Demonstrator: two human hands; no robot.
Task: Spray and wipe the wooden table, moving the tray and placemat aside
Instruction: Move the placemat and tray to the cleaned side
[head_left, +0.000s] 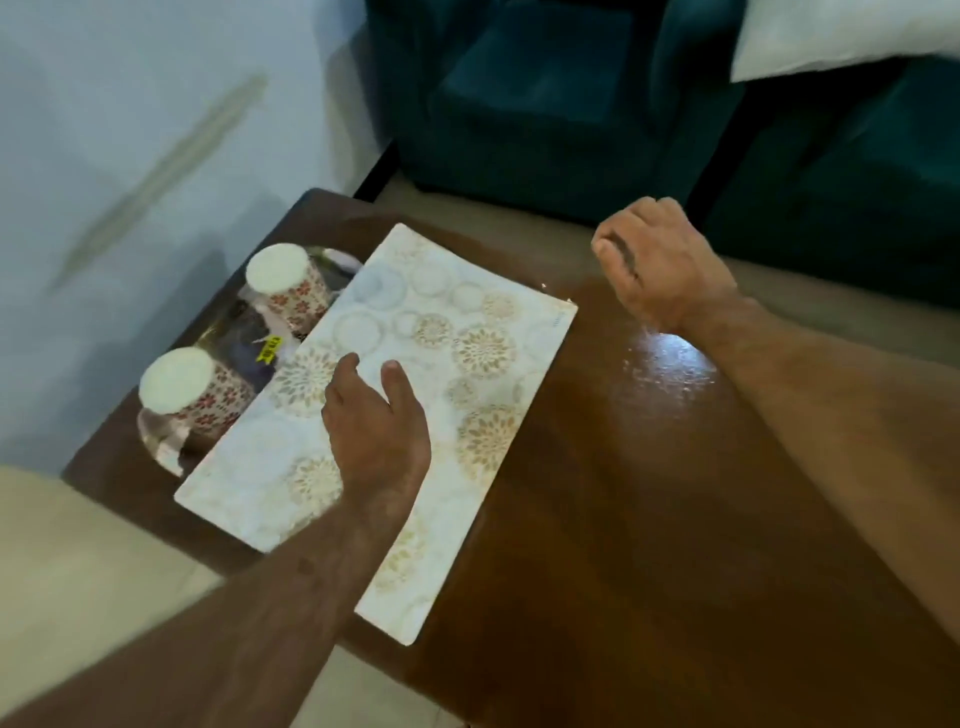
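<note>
One placemat (415, 364) under flat left hand (376, 431), right hand (660, 265) fingers curled empty, two cups (288, 283)

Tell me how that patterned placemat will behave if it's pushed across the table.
The placemat looks thin and flat, so it would probably slide easily on the glossy table. Its near corner overhangs the table edge without drooping, so it seems fairly stiff. The left hand rests on it; pushed left, it may bump the tray holding upside-down cups.
</note>
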